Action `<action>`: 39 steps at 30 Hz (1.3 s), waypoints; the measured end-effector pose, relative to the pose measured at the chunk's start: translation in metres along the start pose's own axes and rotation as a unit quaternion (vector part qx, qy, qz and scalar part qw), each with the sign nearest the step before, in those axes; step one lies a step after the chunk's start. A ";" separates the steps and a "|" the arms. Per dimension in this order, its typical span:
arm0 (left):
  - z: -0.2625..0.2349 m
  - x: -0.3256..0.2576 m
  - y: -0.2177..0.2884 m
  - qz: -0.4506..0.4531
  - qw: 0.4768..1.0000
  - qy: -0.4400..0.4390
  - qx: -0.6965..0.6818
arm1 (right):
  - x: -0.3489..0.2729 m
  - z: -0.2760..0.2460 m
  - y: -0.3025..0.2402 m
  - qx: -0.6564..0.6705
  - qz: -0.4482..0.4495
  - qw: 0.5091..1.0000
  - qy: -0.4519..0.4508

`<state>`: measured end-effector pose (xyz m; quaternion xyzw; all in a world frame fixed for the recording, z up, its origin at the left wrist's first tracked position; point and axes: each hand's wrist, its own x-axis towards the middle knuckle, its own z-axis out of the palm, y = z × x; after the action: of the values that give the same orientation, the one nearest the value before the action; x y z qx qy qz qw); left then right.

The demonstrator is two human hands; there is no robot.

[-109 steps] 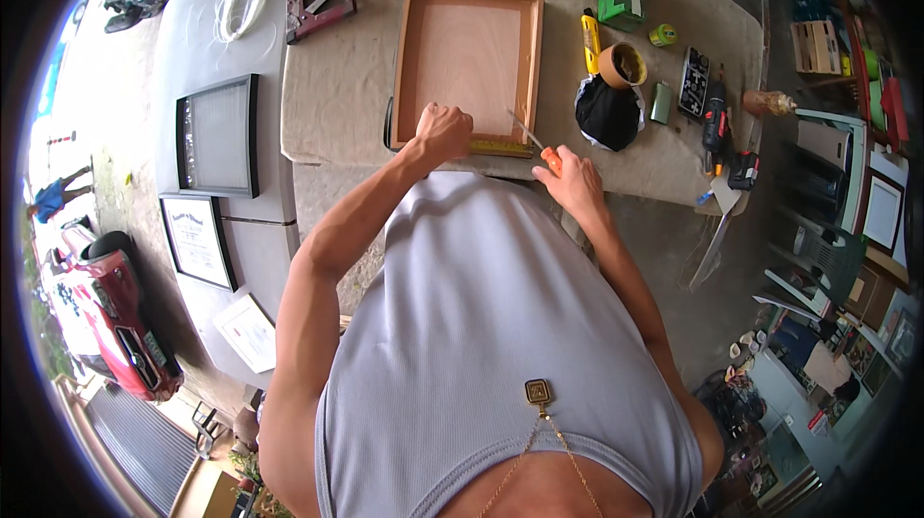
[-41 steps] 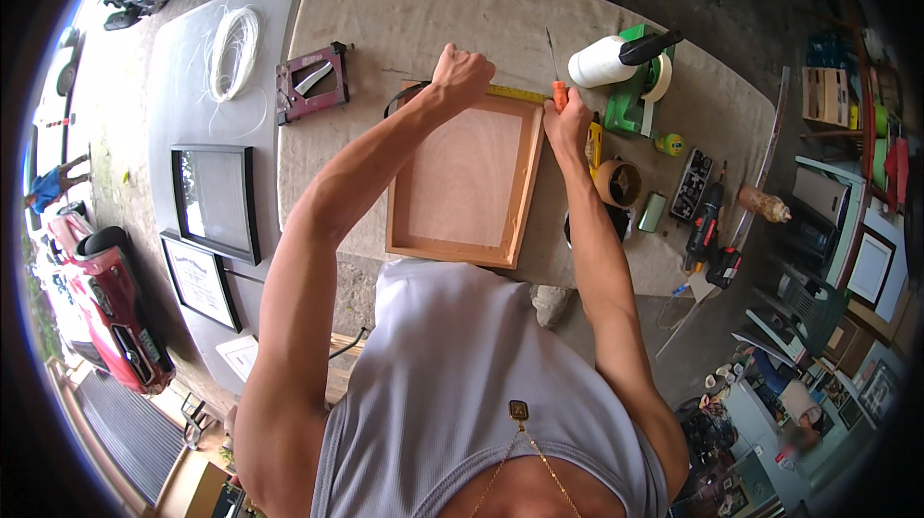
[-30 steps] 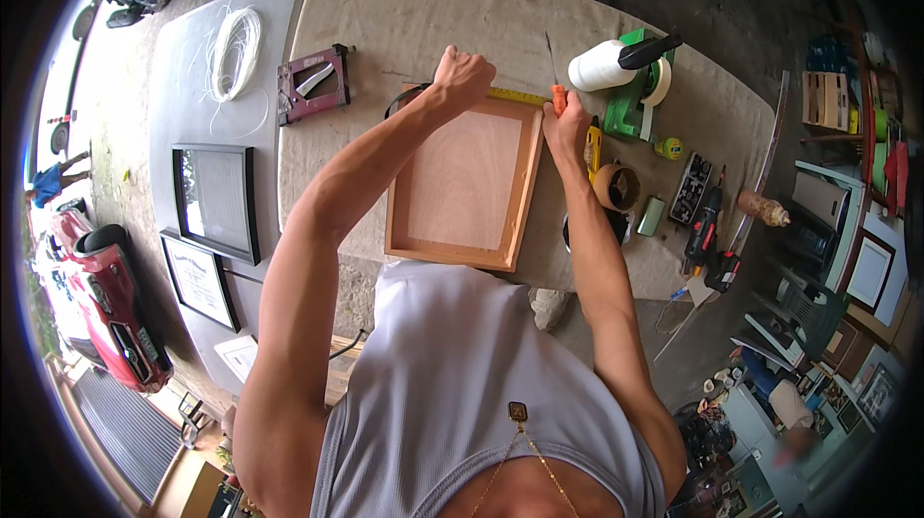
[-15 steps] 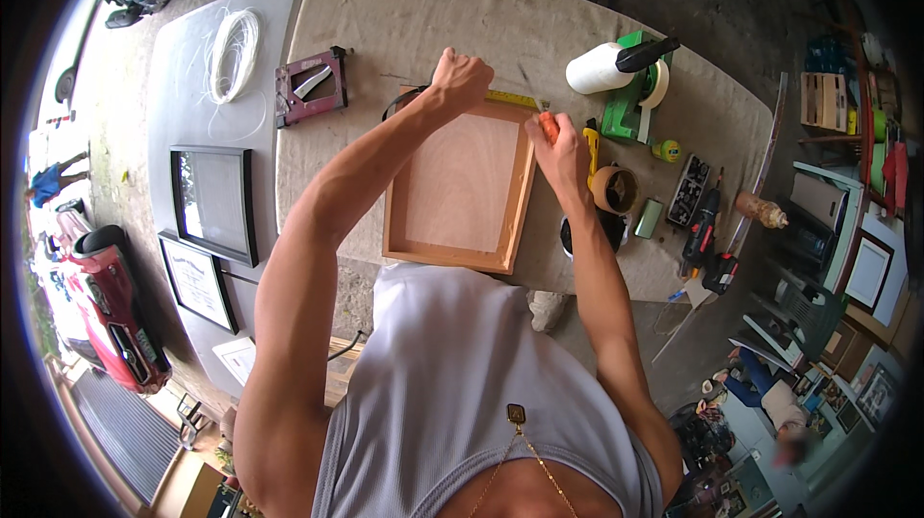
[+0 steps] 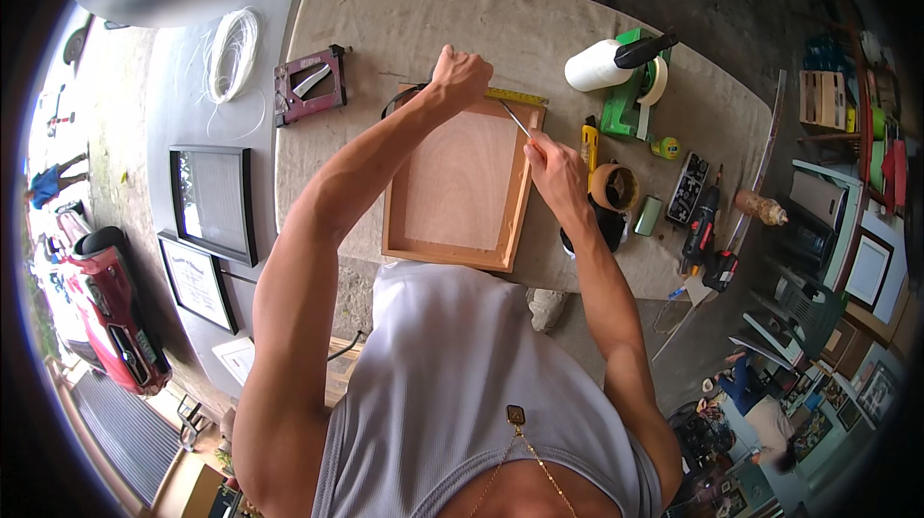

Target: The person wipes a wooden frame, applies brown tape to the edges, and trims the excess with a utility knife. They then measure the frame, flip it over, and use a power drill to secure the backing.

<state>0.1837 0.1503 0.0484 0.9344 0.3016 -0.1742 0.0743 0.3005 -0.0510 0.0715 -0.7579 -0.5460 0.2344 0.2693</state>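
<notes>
A shallow wooden frame (image 5: 521, 193) with a pale panel inside lies on the cloth-covered table in front of me. Along its far edge stretches the yellow blade of a tape measure (image 5: 520, 96). My left hand (image 5: 462, 77) is closed over the tape measure at that edge, hiding most of it; a black strap shows beside it. Closed around a slim tool with a thin metal shaft (image 5: 517, 120), probably an awl or screwdriver, my right hand (image 5: 556, 169) is over the frame's right side. The shaft's tip points to the far edge, near the tape blade; fingers cover its handle.
Right of the frame are a yellow cutter (image 5: 590, 142), a tape roll (image 5: 614, 188), a green tape dispenser (image 5: 626, 114), a white roll (image 5: 595, 67) and a drill (image 5: 703, 234). Leftward lie a maroon clamp (image 5: 310, 87), black picture frame (image 5: 213, 200) and white cord (image 5: 234, 56).
My right hand has moved down and slightly left, turning the tool so its metal shaft now shows, aimed at the frame's far edge. My left hand stays in place.
</notes>
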 end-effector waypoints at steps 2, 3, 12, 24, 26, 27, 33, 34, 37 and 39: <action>0.000 0.000 0.000 -0.002 1.000 0.002 -0.001 | 0.002 0.001 0.002 -0.001 -0.005 1.000 -0.002; 0.003 0.000 0.000 -0.003 1.000 0.020 -0.006 | 0.003 0.000 0.002 -0.001 -0.007 1.000 -0.004; 0.000 -0.001 0.001 -0.005 1.000 -0.005 -0.008 | 0.006 -0.004 -0.006 0.001 -0.001 1.000 -0.027; 0.004 0.001 0.000 0.000 1.000 0.000 0.014 | 0.035 -0.016 -0.040 -0.219 -0.015 0.967 -0.126; 0.001 0.000 0.000 0.001 1.000 -0.001 0.008 | 0.045 -0.017 -0.046 -0.251 -0.033 0.958 -0.139; -0.003 -0.003 0.002 -0.001 1.000 -0.009 0.004 | 0.051 -0.022 -0.051 -0.255 -0.037 0.954 -0.155; 0.006 -0.004 -0.001 0.005 1.000 0.025 0.002 | 0.080 -0.032 -0.077 -0.292 -0.065 0.926 -0.231; 0.009 -0.003 -0.002 0.006 0.999 0.031 -0.001 | 0.087 -0.033 -0.083 -0.293 -0.064 0.921 -0.249; 0.005 -0.006 0.001 0.004 0.999 0.037 -0.009 | 0.105 -0.030 -0.092 -0.308 -0.054 0.907 -0.284; 0.003 -0.008 0.001 0.000 0.999 0.026 -0.022 | 0.115 -0.026 -0.098 -0.326 -0.054 0.893 -0.305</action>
<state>0.1777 0.1450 0.0488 0.9368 0.3074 -0.1427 0.0869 0.2823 0.0800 0.1487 -0.6637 -0.6874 0.2479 -0.1598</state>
